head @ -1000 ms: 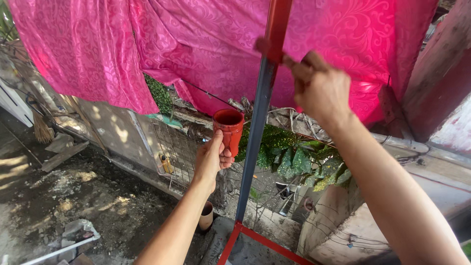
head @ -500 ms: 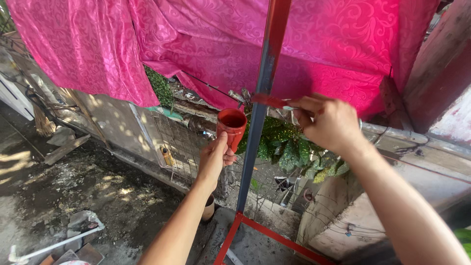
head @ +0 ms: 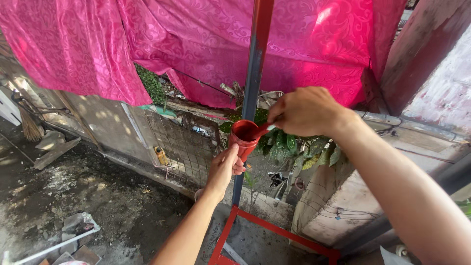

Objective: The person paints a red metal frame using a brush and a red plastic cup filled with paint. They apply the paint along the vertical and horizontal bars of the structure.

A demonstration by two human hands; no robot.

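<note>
Cup of red paint sat right around the middle of the frame, just left of the metal post. It was a small red cup, and you had your left hand wrapped around its lower part from below, fingers closed on it, holding it up close to the post.

Your right hand came in from the right side, just above and to the right of the cup, fingers pinched shut on a brush. The brush was red with paint and its tip was down inside the cup's mouth. Most of the handle was hidden in your fist, so can't say much about it.

The post ran from the top of the frame down to the lower middle, red up top, grey-blue through the middle stretch, and it met a red frame at the bottom. Behind everything, a big pink patterned cloth hung across the whole upper half. Below it were some green leaves right of the cup, a wire mesh panel to the left of it, and a dirty concrete floor in the lower left.
</note>
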